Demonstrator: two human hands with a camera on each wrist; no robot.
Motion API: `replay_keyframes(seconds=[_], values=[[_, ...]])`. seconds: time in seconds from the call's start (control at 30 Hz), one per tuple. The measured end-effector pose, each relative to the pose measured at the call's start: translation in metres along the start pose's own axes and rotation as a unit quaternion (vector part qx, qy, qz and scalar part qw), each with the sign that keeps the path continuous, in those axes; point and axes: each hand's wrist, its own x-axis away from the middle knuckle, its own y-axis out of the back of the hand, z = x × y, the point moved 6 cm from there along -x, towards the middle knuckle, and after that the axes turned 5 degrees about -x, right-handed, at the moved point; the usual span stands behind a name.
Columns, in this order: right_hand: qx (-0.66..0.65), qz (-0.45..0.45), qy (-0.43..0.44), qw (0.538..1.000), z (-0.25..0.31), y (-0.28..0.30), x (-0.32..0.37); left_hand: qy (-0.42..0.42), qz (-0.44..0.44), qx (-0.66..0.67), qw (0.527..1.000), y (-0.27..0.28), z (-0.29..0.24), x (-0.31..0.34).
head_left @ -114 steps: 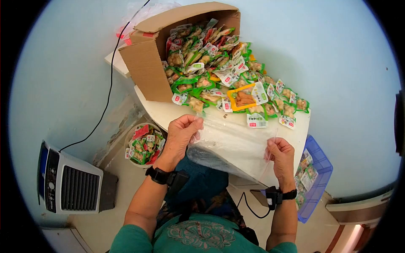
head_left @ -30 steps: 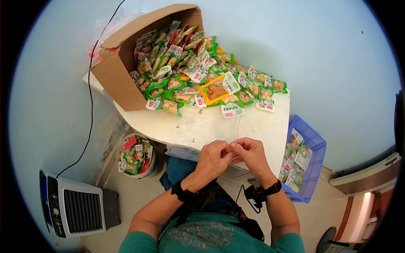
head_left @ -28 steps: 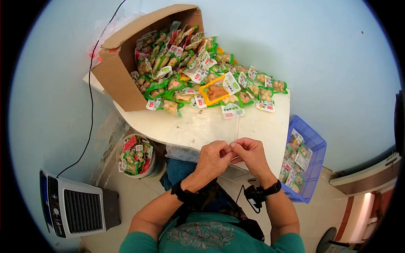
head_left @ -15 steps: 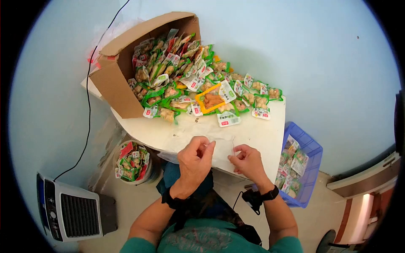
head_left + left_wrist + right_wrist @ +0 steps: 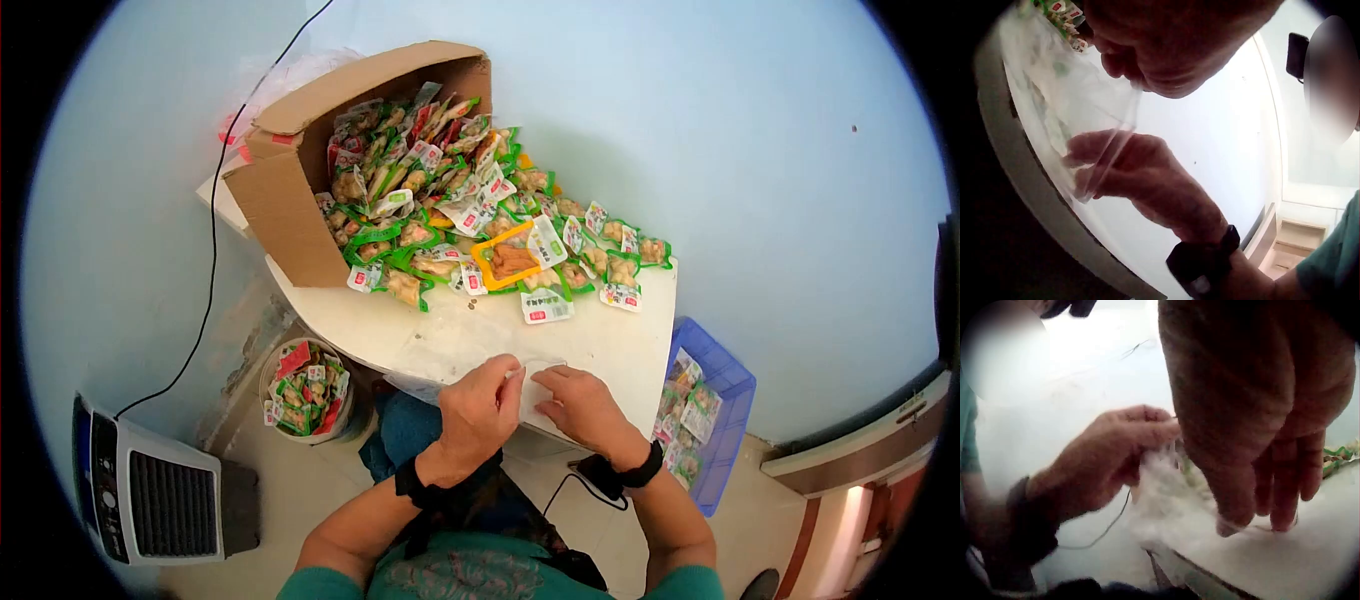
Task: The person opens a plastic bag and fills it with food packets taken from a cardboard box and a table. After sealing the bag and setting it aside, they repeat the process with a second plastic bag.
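Observation:
A clear plastic bag (image 5: 538, 388) hangs between the two hands at the table's front edge. My left hand (image 5: 480, 408) pinches its rim between thumb and fingers; in the right wrist view the crumpled film (image 5: 1163, 494) hangs below that pinch. My right hand (image 5: 592, 412) is at the other side of the bag, its thumb and fairly straight fingers apart. In the left wrist view the right hand's fingers (image 5: 1107, 147) show through the film, with the bag's edge crossing them. Whether they lie inside the bag cannot be told.
A tipped cardboard box (image 5: 290, 215) spills sealed food packets (image 5: 430, 240) over the back of the white table (image 5: 620, 340). A bucket of packets (image 5: 305, 390) stands left, a blue crate (image 5: 735, 400) right. An air cooler (image 5: 160, 490) stands at far left.
The hands stretched the bag wide, then met at its edge. Since then they have moved apart a little, and the right thumb and fingers have spread. The view has shifted slightly.

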Motion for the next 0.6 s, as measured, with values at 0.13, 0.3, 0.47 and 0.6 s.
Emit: replay_keyframes(seconds=[0.13, 0.3, 0.47, 0.6], values=[[-0.262, 0.023, -0.132, 0.956, -0.018, 0.019, -0.007, 0.000, 0.031, -0.009, 0.999, -0.003, 0.006, 0.007], [-0.310, -0.080, -0.231, 0.919, -0.051, 0.058, -0.039, 0.072, 0.102, 0.001, 0.992, -0.011, 0.018, 0.011], [-0.161, -0.143, -0.178, 0.960, -0.091, 0.064, -0.089, 0.067, 0.120, -0.004, 0.990, -0.010, 0.015, 0.012], [-0.076, -0.153, -0.177, 0.969, -0.107, 0.056, -0.131, 0.030, 0.102, -0.011, 0.994, -0.007, 0.012, 0.010]])
